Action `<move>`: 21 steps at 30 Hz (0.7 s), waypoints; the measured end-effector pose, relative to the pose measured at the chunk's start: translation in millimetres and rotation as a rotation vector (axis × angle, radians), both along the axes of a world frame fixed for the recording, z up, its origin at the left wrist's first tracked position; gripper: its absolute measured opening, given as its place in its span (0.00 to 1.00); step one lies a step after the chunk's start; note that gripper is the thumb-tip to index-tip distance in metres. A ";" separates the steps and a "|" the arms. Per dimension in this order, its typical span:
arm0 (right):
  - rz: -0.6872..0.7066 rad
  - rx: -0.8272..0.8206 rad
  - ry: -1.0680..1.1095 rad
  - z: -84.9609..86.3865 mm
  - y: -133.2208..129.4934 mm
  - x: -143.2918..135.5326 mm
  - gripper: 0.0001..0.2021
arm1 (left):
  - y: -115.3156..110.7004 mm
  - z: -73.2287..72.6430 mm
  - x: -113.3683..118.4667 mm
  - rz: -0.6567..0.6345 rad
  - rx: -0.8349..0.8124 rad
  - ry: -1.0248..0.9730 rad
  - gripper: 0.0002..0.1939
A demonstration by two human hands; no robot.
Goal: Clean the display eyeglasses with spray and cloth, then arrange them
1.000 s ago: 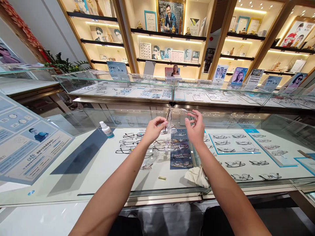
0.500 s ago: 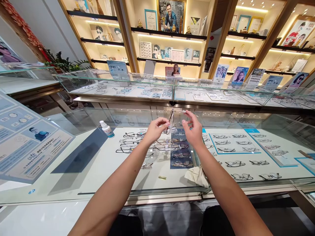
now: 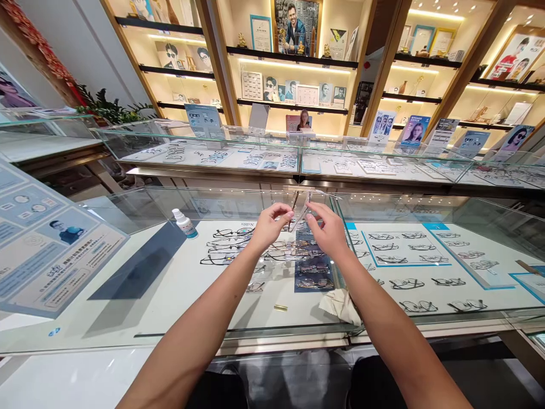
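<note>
Above the glass counter (image 3: 251, 324), my left hand (image 3: 272, 224) pinches one side of a pair of eyeglasses (image 3: 295, 200), held up with its arms pointing away from me. My right hand (image 3: 327, 227) has its thumb and fingers closed on the other side of the same pair. The lenses are partly hidden by my fingers and blend into the display behind. Below my hands, several eyeglasses (image 3: 221, 247) lie in rows, some on a dark blue panel (image 3: 300, 287). A crumpled cream cloth (image 3: 339, 305) lies below my right forearm.
A small white bottle (image 3: 184, 221) stands to the left, close to a dark flat panel (image 3: 138, 267). Near the counter's front lies a small gold-coloured piece (image 3: 280, 308). A printed board (image 3: 59, 244) leans at far left. Another glass showcase (image 3: 272, 180) stands beyond.
My right hand has moved left and closed on the eyeglasses; before, it was apart from my left hand with its fingers raised. My left hand has barely moved.
</note>
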State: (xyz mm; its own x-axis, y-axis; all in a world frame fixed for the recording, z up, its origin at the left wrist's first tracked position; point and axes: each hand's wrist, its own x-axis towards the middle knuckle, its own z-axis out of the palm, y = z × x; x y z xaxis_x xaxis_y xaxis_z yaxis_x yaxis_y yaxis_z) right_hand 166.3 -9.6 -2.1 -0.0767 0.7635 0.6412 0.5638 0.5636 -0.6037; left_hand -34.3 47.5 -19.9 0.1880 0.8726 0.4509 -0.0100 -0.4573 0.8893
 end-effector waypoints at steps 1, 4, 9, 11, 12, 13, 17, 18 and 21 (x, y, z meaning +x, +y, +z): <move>-0.022 0.000 -0.012 -0.1 0.3 0.4 0.19 | 0.9 -0.9 -0.2 0.013 0.008 -0.006 0.17; -0.107 -0.010 -0.078 -0.9 1.2 1.7 0.18 | 2.7 -3.4 -0.5 0.049 0.010 -0.041 0.17; -0.241 -0.093 -0.204 -3.3 5.1 5.4 0.18 | 2.1 -1.5 -0.7 0.115 -0.073 -0.171 0.19; -0.284 -0.149 -0.245 -4.0 7.2 6.8 0.18 | 1.1 1.7 -1.0 0.139 -0.106 -0.249 0.21; -0.298 -0.182 -0.265 -4.3 8.1 7.2 0.18 | 0.6 3.4 -1.2 0.149 -0.115 -0.292 0.22; -0.309 -0.217 -0.284 -4.5 9.0 7.6 0.18 | 0.2 5.1 -1.5 0.156 -0.118 -0.335 0.23; -0.330 -0.327 -0.338 -5.4 10.6 7.6 0.16 | -0.6 9.2 -2.1 0.188 -0.123 -0.456 0.24; -0.334 -0.341 -0.345 -5.5 10.7 7.5 0.16 | -0.5 9.5 -2.2 0.198 -0.125 -0.471 0.25; -0.336 -0.363 -0.350 -5.3 10.2 6.8 0.16 | -0.2 9.5 -2.3 0.216 -0.124 -0.491 0.25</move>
